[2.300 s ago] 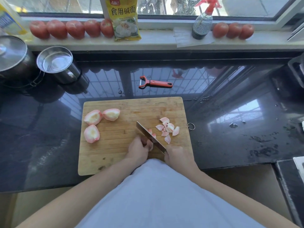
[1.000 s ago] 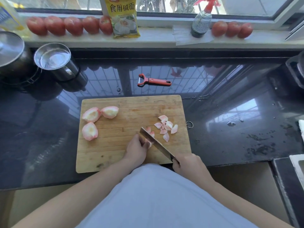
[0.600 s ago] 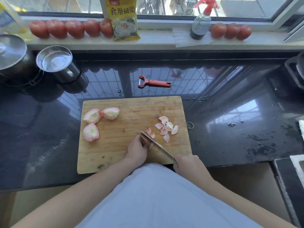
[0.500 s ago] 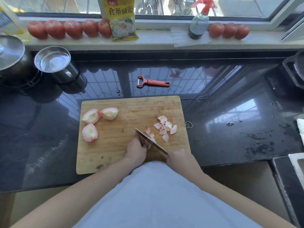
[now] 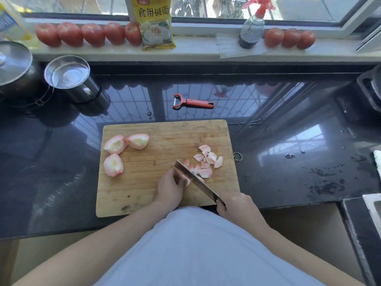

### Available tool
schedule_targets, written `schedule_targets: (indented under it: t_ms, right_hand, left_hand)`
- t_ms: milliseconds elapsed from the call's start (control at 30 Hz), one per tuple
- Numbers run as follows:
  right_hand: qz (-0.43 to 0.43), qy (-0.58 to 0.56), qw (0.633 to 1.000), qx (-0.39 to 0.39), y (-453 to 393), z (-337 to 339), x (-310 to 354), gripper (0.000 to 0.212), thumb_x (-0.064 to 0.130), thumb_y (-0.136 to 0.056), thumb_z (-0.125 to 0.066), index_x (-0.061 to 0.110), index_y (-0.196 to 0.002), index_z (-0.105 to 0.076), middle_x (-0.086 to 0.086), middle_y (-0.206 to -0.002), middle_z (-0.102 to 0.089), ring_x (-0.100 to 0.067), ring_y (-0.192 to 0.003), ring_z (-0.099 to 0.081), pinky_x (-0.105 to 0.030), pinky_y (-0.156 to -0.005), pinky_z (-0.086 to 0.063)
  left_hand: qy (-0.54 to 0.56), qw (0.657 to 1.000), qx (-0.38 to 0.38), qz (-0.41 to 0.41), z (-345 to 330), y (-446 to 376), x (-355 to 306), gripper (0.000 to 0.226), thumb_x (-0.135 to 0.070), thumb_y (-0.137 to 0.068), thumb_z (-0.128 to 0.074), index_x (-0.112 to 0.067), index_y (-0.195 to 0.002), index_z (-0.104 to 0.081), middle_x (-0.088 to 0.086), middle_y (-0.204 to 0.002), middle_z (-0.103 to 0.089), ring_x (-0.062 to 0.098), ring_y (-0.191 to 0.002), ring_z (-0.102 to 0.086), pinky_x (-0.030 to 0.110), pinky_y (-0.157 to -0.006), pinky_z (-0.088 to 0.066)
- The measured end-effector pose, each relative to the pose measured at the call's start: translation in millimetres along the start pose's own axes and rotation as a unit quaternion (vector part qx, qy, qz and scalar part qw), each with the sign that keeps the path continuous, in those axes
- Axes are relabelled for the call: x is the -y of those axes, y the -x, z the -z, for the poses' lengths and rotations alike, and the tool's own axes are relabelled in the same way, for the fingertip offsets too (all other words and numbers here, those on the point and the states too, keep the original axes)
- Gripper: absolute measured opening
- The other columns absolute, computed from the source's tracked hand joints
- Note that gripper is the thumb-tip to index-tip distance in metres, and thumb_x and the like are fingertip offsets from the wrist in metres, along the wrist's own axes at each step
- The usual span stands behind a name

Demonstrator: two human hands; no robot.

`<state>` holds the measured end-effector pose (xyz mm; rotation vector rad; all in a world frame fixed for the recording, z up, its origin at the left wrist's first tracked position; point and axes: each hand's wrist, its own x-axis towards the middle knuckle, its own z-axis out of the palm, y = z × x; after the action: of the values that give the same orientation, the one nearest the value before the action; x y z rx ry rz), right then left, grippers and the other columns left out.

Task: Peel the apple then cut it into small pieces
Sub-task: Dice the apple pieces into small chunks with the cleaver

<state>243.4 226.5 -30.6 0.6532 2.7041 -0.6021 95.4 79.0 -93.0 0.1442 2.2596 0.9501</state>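
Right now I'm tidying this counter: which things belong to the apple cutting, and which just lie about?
In use: knife, right hand, left hand, apple quarters, cut pieces, cutting board.
Lying about: peeler, steel cup, tomatoes, spray bottle, yellow packet.

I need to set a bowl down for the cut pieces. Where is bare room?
Bare counter lies right of the cutting board, and past the peeler. On the board, wood between the three apple quarters and small pieces is free. The front right is crowded.

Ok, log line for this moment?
stage: dicing | left hand: steadies apple quarter | right hand: grips knife | three quarters uncut | cutting board
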Motion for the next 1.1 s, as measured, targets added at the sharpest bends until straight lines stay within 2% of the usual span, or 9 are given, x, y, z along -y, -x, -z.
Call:
schedule_targets:
  t_ms: [200,267,367,467,567,733,833,967,1100]
  right_hand:
    - [-0.003,0.035,0.999,0.039,0.1,-1.2,-5.4,0.015,0.024,-0.094,-0.048,0.013,-0.088,-0.058,-0.008,-0.081,-0.064,-0.034,-0.072,-0.058,-0.04,-0.066,-0.052]
    - [-0.002,0.029,0.999,0.029,3.0,-1.5,-7.5,0.014,0.022,-0.09,-0.052,0.016,-0.077,-0.05,-0.005,-0.069,-0.058,-0.037,-0.065,-0.059,-0.042,-0.058,-0.052]
    - [0.014,0.002,1.0,0.007,8.0,0.1,-9.5,0.034,0.014,-0.074,-0.062,0.023,-0.065,-0.03,0.006,-0.051,-0.032,-0.033,-0.04,-0.046,-0.037,-0.036,-0.042]
    - [0.022,0.032,0.999,0.013,9.0,3.1,-12.3,0.025,0.013,-0.076,-0.064,0.016,-0.064,-0.043,0.001,-0.049,-0.044,-0.033,-0.042,-0.048,-0.038,-0.037,-0.044]
    - [0.037,0.036,0.999,0.001,7.8,4.3,-12.5,0.037,0.011,-0.076,-0.068,0.021,-0.064,-0.033,0.006,-0.05,-0.036,-0.032,-0.04,-0.047,-0.039,-0.035,-0.043]
    - [0.008,0.09,0.994,0.054,1.2,5.9,-7.5,0.019,0.022,-0.097,-0.048,0.012,-0.083,-0.056,-0.007,-0.073,-0.061,-0.036,-0.066,-0.056,-0.04,-0.062,-0.052]
    - [-0.003,0.092,0.992,0.088,-12.9,3.1,6.1,0.021,0.022,-0.098,-0.042,0.011,-0.091,-0.059,-0.008,-0.077,-0.058,-0.032,-0.069,-0.051,-0.034,-0.062,-0.043]
    - [-0.02,0.035,0.996,0.085,-36.6,-5.2,20.4,0.02,0.022,-0.095,-0.045,0.012,-0.09,-0.061,-0.011,-0.087,-0.067,-0.035,-0.08,-0.063,-0.04,-0.068,-0.053]
    - [-0.062,-0.007,0.997,0.052,-30.3,1.0,18.1,0.02,0.022,-0.097,-0.045,0.014,-0.084,-0.057,-0.011,-0.084,-0.065,-0.036,-0.079,-0.06,-0.038,-0.064,-0.049]
  left_hand:
    - [0.012,1.0,-0.008,0.017,0.0,-0.9,-1.5,0.026,-0.038,-0.095,-0.071,-0.019,-0.083,-0.058,-0.003,-0.086,-0.065,0.017,-0.081,-0.059,0.027,-0.058,-0.036]
    - [0.011,1.0,-0.005,0.018,-0.5,-2.3,-0.5,0.027,-0.037,-0.095,-0.071,-0.015,-0.084,-0.06,-0.001,-0.085,-0.065,0.021,-0.083,-0.059,0.027,-0.059,-0.036]
    - [0.001,1.0,0.002,0.023,0.0,-5.0,0.9,0.026,-0.033,-0.096,-0.07,-0.016,-0.079,-0.059,-0.003,-0.082,-0.063,0.021,-0.083,-0.058,0.026,-0.059,-0.035]
    - [-0.015,1.0,0.007,0.022,-0.4,-6.7,1.5,0.028,-0.033,-0.096,-0.069,-0.019,-0.075,-0.058,-0.003,-0.08,-0.063,0.021,-0.082,-0.059,0.029,-0.059,-0.035]
    - [-0.011,1.0,0.012,0.022,-0.2,-7.5,2.3,0.03,-0.034,-0.095,-0.072,-0.021,-0.072,-0.058,-0.004,-0.078,-0.064,0.021,-0.081,-0.059,0.033,-0.063,-0.036]
    - [0.008,0.999,0.018,0.03,0.0,-8.2,3.8,0.028,-0.038,-0.092,-0.075,-0.017,-0.076,-0.065,-0.002,-0.079,-0.068,0.022,-0.08,-0.062,0.033,-0.063,-0.04]
    - [0.009,0.999,0.024,0.029,1.8,-7.4,1.1,0.026,-0.036,-0.091,-0.076,-0.017,-0.076,-0.067,-0.003,-0.078,-0.07,0.022,-0.08,-0.063,0.031,-0.062,-0.039]
    - [-0.022,0.999,0.033,0.014,2.5,-5.1,-0.9,0.026,-0.038,-0.095,-0.07,-0.018,-0.078,-0.067,-0.005,-0.081,-0.069,0.023,-0.086,-0.063,0.032,-0.066,-0.037]
    - [-0.07,0.996,0.04,-0.026,3.4,-1.8,-3.1,0.022,-0.029,-0.098,-0.064,-0.013,-0.083,-0.064,-0.018,-0.085,-0.065,0.012,-0.087,-0.059,0.027,-0.066,-0.038]
